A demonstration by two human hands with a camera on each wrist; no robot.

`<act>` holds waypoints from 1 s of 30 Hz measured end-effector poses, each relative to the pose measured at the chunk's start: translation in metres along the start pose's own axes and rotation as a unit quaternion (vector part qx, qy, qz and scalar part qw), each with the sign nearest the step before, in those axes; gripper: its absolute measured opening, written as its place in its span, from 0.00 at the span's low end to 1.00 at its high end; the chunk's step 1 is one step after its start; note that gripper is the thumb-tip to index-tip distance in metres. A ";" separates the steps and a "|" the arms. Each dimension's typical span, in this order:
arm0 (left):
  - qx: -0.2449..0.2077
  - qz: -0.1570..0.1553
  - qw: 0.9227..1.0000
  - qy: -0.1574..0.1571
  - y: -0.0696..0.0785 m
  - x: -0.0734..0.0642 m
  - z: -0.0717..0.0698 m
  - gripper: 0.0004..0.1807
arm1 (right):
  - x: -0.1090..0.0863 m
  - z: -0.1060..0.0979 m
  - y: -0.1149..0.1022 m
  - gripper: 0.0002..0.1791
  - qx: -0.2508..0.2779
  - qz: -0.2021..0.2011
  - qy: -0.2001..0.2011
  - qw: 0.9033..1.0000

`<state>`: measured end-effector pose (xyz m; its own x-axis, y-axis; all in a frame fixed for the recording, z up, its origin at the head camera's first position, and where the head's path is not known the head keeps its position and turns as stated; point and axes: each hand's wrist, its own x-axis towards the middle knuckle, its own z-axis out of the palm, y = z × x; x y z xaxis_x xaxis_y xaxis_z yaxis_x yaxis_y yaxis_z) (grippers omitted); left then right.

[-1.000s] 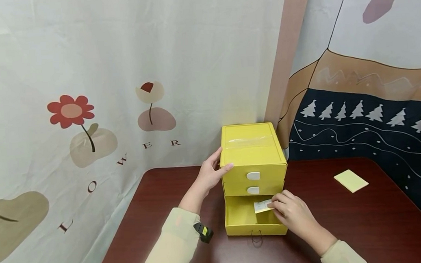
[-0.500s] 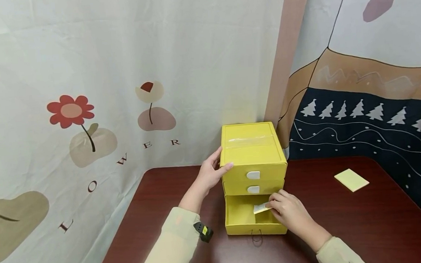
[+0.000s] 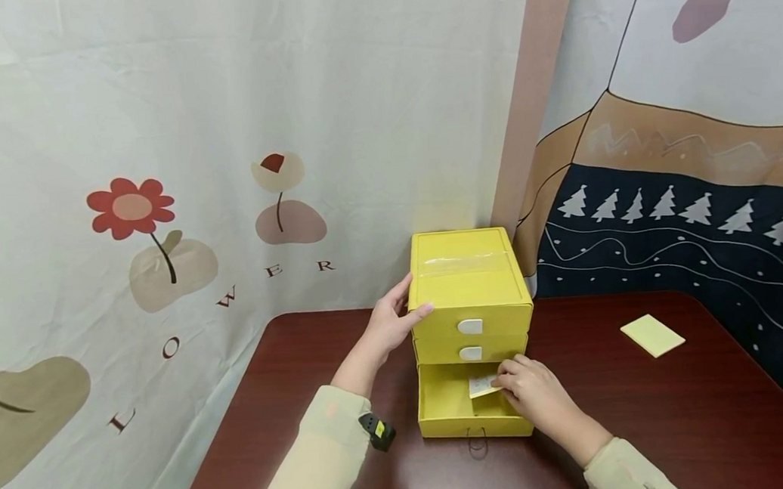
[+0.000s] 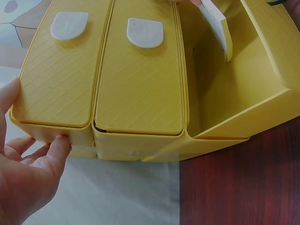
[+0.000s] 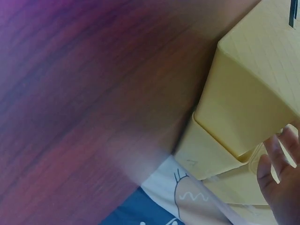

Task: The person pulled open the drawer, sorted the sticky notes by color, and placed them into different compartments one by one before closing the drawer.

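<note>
My left hand (image 3: 385,324) holds the top left front corner of a yellow drawer box (image 3: 472,277), thumb over the top edge and fingers against the side. The bottom drawer (image 3: 445,426) is pulled out. Over its inside, my right hand (image 3: 538,389) pinches a small sticky note pad (image 3: 483,386), printed side up, with a yellow edge. In the left wrist view that pad (image 4: 218,28) hangs tilted inside the drawer. The right wrist view shows my right fingers (image 5: 266,176) by the drawer's side wall, with the pad hidden.
A pale yellow sticky note pad (image 3: 653,335) lies on the dark red table (image 3: 648,408) to the right. Two upper drawers with white tabs (image 3: 470,327) are closed. A thin dark loop (image 3: 477,443) hangs at the bottom drawer's front. A patterned curtain (image 3: 356,126) stands behind.
My right hand has moved slightly left and deeper into the drawer with the pad, whose tilt has changed. My left hand and the box stay in place.
</note>
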<state>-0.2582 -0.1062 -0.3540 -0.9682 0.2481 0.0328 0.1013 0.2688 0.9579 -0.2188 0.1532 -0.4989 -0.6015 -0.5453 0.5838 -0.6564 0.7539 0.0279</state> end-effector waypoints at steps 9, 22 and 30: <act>0.008 0.001 1.000 0.003 0.000 0.000 0.000 0.42 | 0.002 -0.003 -0.005 0.11 -0.023 0.003 -0.054 0.998; 0.007 -0.002 1.000 0.004 0.000 -0.001 0.001 0.42 | 0.002 -0.002 -0.005 0.09 -0.026 0.005 -0.070 0.997; 0.000 0.003 1.000 0.003 0.000 -0.001 0.001 0.42 | 0.002 -0.005 -0.006 0.10 -0.017 0.023 -0.074 0.997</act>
<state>-0.2574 -0.1059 -0.3544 -0.9691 0.2436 0.0396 0.1066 0.2683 0.9574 -0.2137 0.1498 -0.4936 -0.6935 -0.5556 0.4587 -0.6120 0.7902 0.0319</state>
